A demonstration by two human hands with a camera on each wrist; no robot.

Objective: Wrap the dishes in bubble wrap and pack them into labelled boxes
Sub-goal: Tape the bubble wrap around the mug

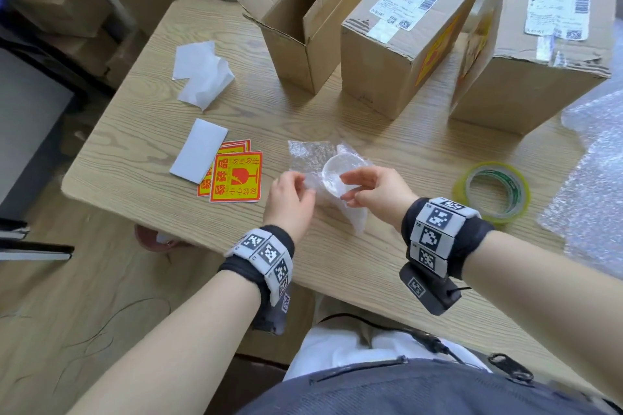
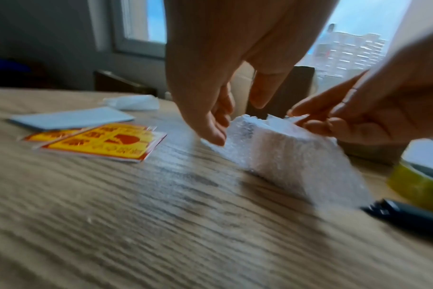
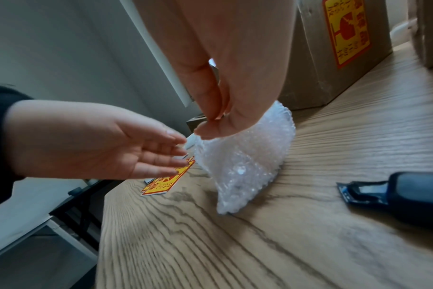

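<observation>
Grey fabric of the person's clothing (image 1: 421, 391) fills the bottom of the head view, and above it two bare forearms are seen reaching over a pale table (image 1: 141, 131) with printed wood grain, each wrist banded with black cloth and white square-patterned markers. Between the hands a small round dish (image 1: 338, 175), clear and glossy, is set upon a crinkled sheet of bubble wrap (image 1: 312, 153), part of which is drawn up around its near side. The left hand (image 1: 291, 200) is held at the sheet's left edge with fingers straight and loosely together, only the tips meeting the plastic. The right hand (image 1: 372, 187) is curved over the dish, and in the right wrist view its thumb and fingertips (image 3: 211, 117) are seen pinching the gathered top of the wrap. Flat red-and-yellow fragile labels (image 1: 236, 177) are stacked just left of the wrap, with a white rectangular backing sheet (image 1: 199, 150) overlapping them and crumpled white paper (image 1: 202, 72) farther back. A ring of yellowish tape (image 1: 492, 192) lies to the right, beside a large loose spread of bubble wrap (image 1: 593, 178). At the back stand three corrugated boxes: an open box (image 1: 293, 44), then two taped boxes (image 1: 397, 44) bearing white shipping labels.
</observation>
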